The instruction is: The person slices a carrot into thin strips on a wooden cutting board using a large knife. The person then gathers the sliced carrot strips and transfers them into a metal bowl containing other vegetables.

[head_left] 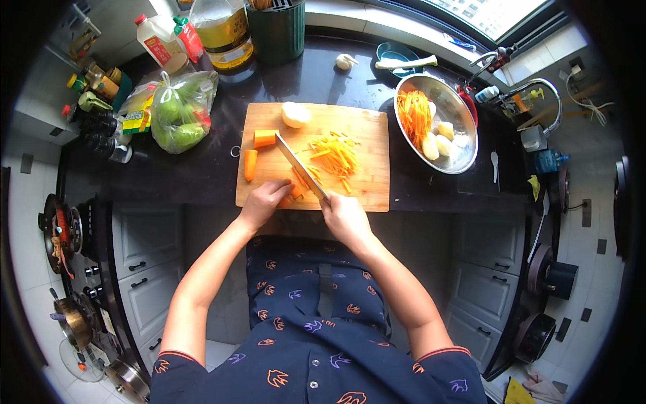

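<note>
My right hand grips the handle of a kitchen knife, its blade slanting up and left across the wooden cutting board. Bent fingers of my left hand press on carrot slices beside the blade, near the board's front edge. A heap of carrot shreds lies right of the knife. Two larger carrot pieces lie to the left: a thick chunk by the blade's tip and a longer piece near the board's edge. A peeled pale potato or similar vegetable rests at the back.
On the right, a metal bowl holds carrot shreds and peeled potatoes. Behind stand a garlic bulb and a teal dish with a pale-handled tool. A bag of green vegetables, bottles and a large oil jug stand left.
</note>
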